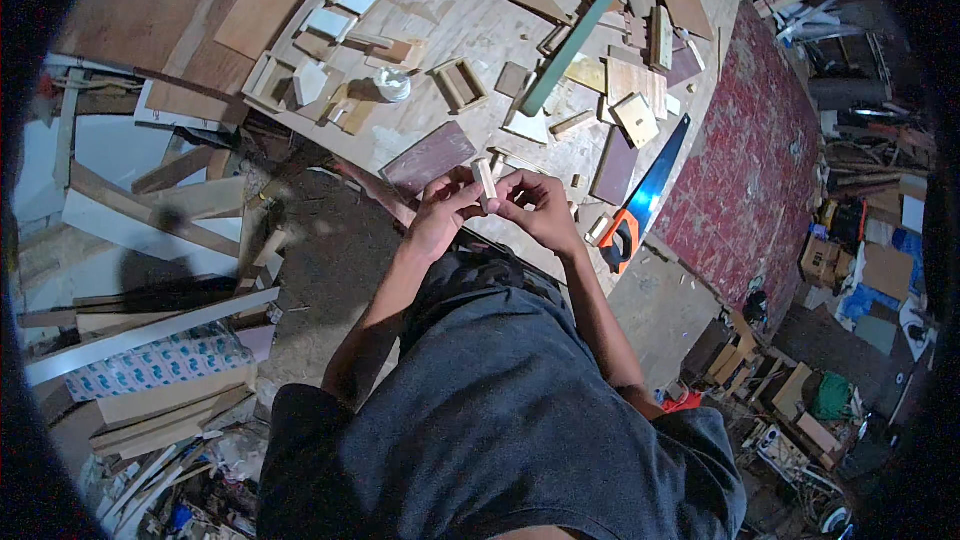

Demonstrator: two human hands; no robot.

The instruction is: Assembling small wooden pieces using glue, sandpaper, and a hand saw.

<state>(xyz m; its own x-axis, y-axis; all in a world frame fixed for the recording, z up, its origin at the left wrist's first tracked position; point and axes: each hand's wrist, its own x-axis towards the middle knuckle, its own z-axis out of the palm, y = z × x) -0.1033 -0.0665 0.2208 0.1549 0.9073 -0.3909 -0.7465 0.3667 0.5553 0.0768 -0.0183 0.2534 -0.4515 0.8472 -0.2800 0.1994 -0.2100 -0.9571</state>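
Both hands meet over the workbench [480, 35] edge: the left hand [443, 208] and right hand [535, 202] pinch a small wooden block [485, 180] between their fingertips, apparently inspecting it. A handsaw [648, 195] lies just right; any fitting would demand steady alignment.

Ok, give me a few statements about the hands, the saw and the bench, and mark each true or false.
1. Both hands, left hand and right hand, hold a small wood block. True.
2. The saw is in the right hand. False: it lies on the bench, right of the hands.
3. The saw has an orange handle. True.
4. A long green strip stands upright on the floor. False: it lies flat on the bench.
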